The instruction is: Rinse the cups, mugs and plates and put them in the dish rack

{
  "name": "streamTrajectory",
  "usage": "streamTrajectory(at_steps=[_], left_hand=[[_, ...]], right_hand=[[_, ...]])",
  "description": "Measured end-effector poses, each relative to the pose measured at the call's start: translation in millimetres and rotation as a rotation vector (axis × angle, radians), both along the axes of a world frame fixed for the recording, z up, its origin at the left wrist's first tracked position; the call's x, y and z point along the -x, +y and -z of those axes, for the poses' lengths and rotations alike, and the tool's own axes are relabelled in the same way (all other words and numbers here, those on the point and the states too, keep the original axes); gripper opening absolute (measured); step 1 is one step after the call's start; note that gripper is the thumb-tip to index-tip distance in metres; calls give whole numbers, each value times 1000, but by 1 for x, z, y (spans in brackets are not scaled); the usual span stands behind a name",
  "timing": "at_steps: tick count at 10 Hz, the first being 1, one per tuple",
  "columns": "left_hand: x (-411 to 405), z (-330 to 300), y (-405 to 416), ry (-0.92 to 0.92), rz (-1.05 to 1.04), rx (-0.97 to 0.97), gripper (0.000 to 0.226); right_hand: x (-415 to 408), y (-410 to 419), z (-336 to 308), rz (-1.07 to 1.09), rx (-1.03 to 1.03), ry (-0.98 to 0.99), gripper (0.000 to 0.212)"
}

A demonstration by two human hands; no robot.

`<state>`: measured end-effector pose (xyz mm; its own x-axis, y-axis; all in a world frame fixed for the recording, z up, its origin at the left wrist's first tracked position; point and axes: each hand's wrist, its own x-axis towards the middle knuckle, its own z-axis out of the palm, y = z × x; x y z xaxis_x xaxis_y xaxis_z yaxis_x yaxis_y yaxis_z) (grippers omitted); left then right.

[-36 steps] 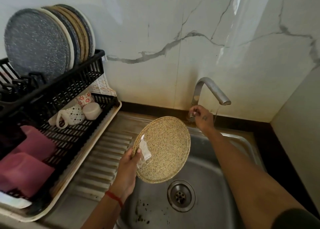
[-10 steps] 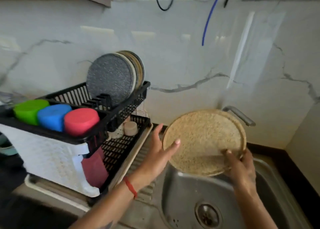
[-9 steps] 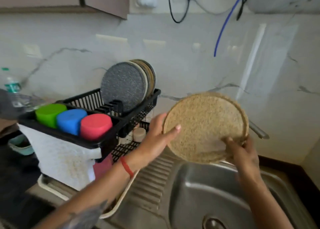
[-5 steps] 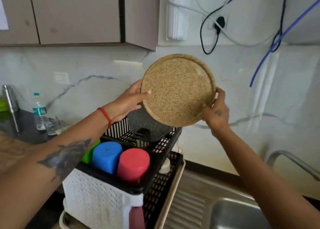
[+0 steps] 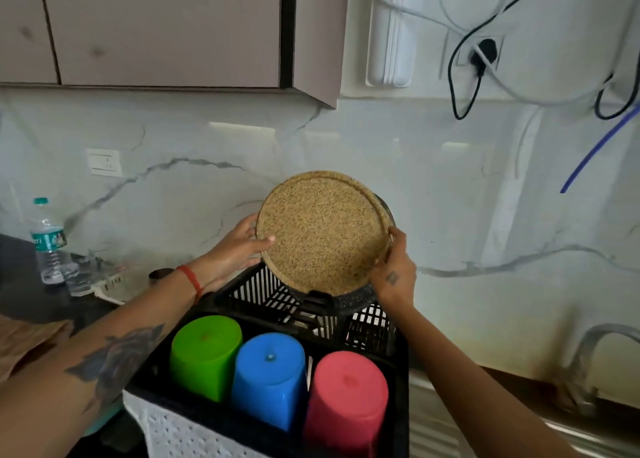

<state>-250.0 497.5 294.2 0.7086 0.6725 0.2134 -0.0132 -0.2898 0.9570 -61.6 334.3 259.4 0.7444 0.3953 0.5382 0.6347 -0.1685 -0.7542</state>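
I hold a round tan speckled plate upright over the back of the black dish rack. My left hand grips its left rim, thumb on the face. My right hand grips its right rim. The plate's lower edge sits down among the rack's slots, in front of a dark speckled plate that is mostly hidden behind it. Three upturned cups stand in the rack's front row: green, blue and pink.
A water bottle and a glass stand on the dark counter at left. The tap and sink edge are at lower right. A wall cupboard hangs above. Cables and a socket are on the wall at upper right.
Both hands carried the plate from the sink up over the rack, then lowered it into the rack's rear slots in front of the dark plates.
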Motion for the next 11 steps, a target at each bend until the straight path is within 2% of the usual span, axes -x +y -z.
streamTrajectory(at_steps=[2, 3, 4, 5, 7, 9, 10, 11], left_hand=[[0, 16, 14, 135, 47, 38, 54], [-4, 19, 15, 145, 50, 17, 60], [-11, 20, 18, 176, 54, -29, 63], [-19, 18, 17, 323, 60, -107, 82], [-36, 20, 4, 563, 109, -247, 82], [-42, 16, -11, 647, 120, -439, 79], [-50, 11, -29, 638, 121, -564, 75], [-62, 0, -56, 567, 187, -686, 74]], right_hand=[[4, 3, 7, 54, 237, -95, 55], [6, 1, 7, 113, 296, -108, 45], [12, -2, 6, 151, 317, -122, 47], [14, -6, 6, 171, 346, -113, 56], [18, -11, 3, 227, 503, -86, 46], [20, -18, -1, 185, 407, -134, 61], [13, -33, 4, 121, 283, -161, 59], [0, -63, 12, 177, 239, -160, 60]])
